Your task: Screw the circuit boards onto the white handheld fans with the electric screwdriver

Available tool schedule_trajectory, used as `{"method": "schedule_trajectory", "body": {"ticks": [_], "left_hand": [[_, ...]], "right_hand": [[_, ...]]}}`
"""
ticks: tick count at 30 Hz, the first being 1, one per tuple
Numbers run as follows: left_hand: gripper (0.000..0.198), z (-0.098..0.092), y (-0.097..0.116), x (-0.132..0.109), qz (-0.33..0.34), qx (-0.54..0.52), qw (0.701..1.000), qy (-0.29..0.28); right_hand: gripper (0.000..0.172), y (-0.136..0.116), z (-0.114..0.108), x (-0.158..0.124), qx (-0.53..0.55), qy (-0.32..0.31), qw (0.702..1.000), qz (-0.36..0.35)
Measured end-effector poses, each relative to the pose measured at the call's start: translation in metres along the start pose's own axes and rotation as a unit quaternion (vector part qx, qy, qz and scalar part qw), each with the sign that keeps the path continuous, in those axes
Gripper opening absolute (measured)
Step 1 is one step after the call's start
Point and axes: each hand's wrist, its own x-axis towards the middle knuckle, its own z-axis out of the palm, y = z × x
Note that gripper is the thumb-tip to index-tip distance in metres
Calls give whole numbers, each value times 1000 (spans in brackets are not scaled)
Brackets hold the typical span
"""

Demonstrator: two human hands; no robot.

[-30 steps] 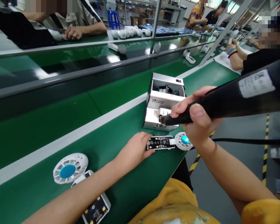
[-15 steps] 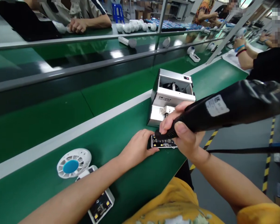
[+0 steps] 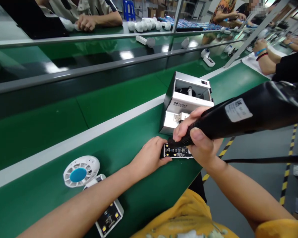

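Observation:
My right hand [image 3: 201, 138] is wrapped round a black electric screwdriver [image 3: 228, 115], which slants down to the left. Its nose is over a black circuit board [image 3: 176, 151] in a white housing, and the tip itself is hard to make out. Fingers and thumb of my left hand [image 3: 154, 152] grip the left end of that housing against the green bench. Under my left forearm lies a second unit, a white handheld fan [image 3: 81, 172] with a blue hub and an exposed board [image 3: 109, 218] in its handle. Part of its handle is hidden by the arm.
Just behind my right hand stands a silver screw feeder [image 3: 186, 99]. Beyond the bench's pale edge runs a green conveyor [image 3: 52, 115], with white fans [image 3: 208, 58] on its far part. Co-workers sit across the line and at the right. A black cable [image 3: 263, 161] trails right.
The view has shifted slightly, so bench things appear a little to the right. Both hands keep their hold, with the screwdriver still over the board. A white object has appeared at the far left on the conveyor.

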Motion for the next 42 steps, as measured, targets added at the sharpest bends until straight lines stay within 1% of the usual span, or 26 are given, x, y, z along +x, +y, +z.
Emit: {"method": "schedule_trajectory", "body": {"ticks": [3,5,9,12,15,17,20,21,23,25,28,31,34,36,39,42], "left_hand": [[49,0,0,0,0,-4,1000,1],[48,0,0,1,2,-12,1000,2],[48,1,-2,3,2,-19,1000,5],[48,2,-4,3,4,-11,1000,9],[48,2,-4,2,9,4,1000,12],[47,1,-3,1,11,14,1000,12],[45,0,-2,1,8,23,1000,6],[45,0,-2,1,6,25,1000,4],[43,-1,-2,1,4,33,999,4],[43,-1,-2,1,6,39,999,9],[43,-1,-3,1,12,40,999,11],[43,-1,-3,1,15,35,999,14],[43,-1,0,2,11,26,1000,12],[39,-2,2,3,6,19,1000,3],[33,-3,5,4,-4,9,1000,-6],[29,-5,8,5,-9,12,1000,-11]], "right_hand": [[22,1,2,-2,0,5,1000,12],[22,3,3,-2,-12,19,999,24],[25,11,7,1,-29,31,998,40],[29,16,7,3,-23,17,998,52],[30,6,3,7,-13,-6,998,59],[28,-11,-2,13,-13,20,999,40],[27,-36,-10,23,-42,107,993,-26],[27,-41,-13,27,-52,125,989,-53],[26,-42,-17,32,-66,133,984,-99],[24,-37,-20,34,-73,123,983,-115],[21,-29,-21,34,-66,112,987,-92],[23,-31,-19,28,-55,83,994,-52],[27,-37,-14,12,-36,35,999,2],[28,-38,-9,-1,-30,14,999,26],[30,-33,-1,-17,-44,19,998,42],[29,-26,2,-25,-58,20,996,58]]}}
